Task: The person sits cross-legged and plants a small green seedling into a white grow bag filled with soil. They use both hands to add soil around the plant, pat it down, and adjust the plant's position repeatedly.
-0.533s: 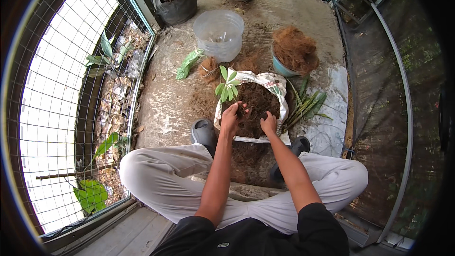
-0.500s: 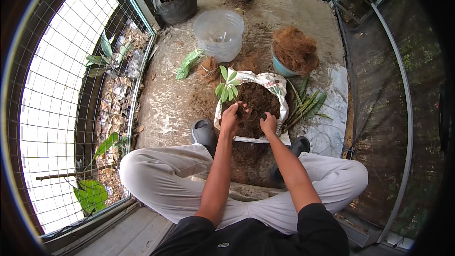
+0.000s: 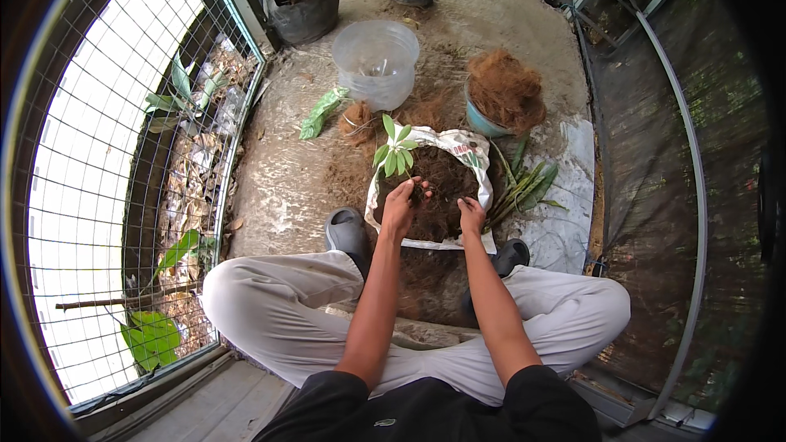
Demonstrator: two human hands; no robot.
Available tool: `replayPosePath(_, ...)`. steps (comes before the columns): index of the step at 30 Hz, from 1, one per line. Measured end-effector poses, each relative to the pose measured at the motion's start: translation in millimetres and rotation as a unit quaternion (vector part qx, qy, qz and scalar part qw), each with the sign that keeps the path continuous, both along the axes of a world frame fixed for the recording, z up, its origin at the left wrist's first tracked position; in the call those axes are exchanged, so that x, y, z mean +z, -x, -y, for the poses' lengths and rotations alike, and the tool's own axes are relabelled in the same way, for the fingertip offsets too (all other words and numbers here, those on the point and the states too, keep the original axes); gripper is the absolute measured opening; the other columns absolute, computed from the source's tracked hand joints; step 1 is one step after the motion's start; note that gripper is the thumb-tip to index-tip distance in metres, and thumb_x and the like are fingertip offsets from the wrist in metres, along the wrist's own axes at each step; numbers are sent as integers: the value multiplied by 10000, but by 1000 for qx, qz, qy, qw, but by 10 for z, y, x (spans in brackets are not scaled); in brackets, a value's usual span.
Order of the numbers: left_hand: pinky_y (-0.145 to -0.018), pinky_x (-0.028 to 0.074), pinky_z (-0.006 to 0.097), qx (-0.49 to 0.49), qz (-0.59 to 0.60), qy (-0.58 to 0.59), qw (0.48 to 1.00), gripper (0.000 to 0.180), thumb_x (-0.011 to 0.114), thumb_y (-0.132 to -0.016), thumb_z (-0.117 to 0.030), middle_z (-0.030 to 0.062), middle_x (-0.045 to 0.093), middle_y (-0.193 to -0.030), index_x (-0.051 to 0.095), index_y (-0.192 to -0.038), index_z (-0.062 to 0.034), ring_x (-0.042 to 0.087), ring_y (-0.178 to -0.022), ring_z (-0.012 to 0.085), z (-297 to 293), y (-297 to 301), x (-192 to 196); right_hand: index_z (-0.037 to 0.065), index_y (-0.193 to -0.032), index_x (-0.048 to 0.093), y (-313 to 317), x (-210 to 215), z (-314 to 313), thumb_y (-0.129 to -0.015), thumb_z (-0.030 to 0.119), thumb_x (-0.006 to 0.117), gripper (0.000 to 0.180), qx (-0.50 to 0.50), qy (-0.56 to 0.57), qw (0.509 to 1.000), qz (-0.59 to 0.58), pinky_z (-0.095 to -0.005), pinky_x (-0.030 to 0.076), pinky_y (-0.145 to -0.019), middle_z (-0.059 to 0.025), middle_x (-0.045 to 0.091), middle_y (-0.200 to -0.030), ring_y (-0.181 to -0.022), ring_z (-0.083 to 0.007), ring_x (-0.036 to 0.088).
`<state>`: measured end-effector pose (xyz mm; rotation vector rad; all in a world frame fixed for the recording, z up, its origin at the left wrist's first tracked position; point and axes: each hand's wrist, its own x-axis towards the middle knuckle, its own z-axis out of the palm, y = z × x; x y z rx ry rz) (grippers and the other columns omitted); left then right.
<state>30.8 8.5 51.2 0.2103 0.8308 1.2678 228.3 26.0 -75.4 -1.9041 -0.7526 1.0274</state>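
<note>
Because the left hand [image 3: 399,203] grips the plant [image 3: 396,146] low, its leaves [image 3: 390,164] seem spared. The right hand's [image 3: 471,216] hold I cannot tell.

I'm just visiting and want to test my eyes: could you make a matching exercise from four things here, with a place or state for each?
1. leafy seedling
2. white sack
3. blue pot
4. plastic tub

A. see-through
B. heaped with brown fibre
C. open around dark, soil-like material
D. held in the left hand

Pairs: 1-D, 2-C, 3-B, 4-A
</note>
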Motion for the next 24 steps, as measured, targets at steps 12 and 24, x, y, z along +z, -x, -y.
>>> replayPosePath(12, -800, 534, 341, 14, -52, 26, 998, 285, 439, -979, -188, 105, 627, -984, 530, -1142, 27, 634, -866, 218, 49, -7, -107, 60, -1046, 607, 351, 928, -17, -844, 191, 686, 254, 62, -60, 982, -169, -282, 479, -695, -9, 613, -900, -785, -124, 597)
replayPosePath(24, -705, 506, 309, 11, -112, 42, 993, 291, 459, -971, -218, 62, 635, -983, 586, -1132, -11, 636, -814, 178, 52, -102, -280, 17, -942, 639, 808, 1454, 140, -831, 150, 675, 176, 170, -197, 965, 23, -289, 476, -654, -84, 651, -900, -786, -153, 612)
